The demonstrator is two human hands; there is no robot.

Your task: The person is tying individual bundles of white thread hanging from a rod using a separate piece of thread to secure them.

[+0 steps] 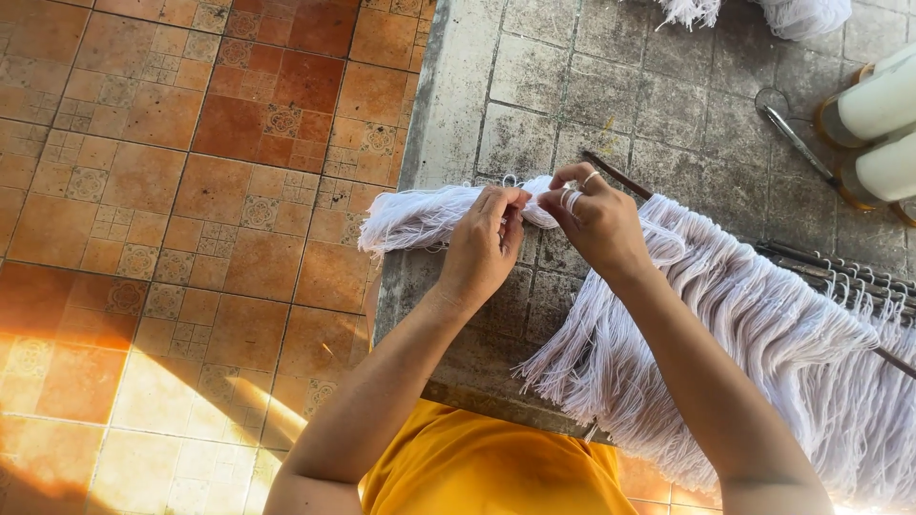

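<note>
Both hands, left hand (485, 246) and right hand (599, 221), seemingly pinch white yarn strands (429, 217) between closed fingers.

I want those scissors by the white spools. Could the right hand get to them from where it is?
Probably yes. The scissors lie in the open on the grey slab, with only the rod between them and the right hand. But that hand is pinching white yarn, so it would have to let go first.

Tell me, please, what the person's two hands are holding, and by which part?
Both hands grip white yarn. The left hand pinches a bundle of strands near its middle; the right hand has strands looped around its fingers, close beside the left.
</note>
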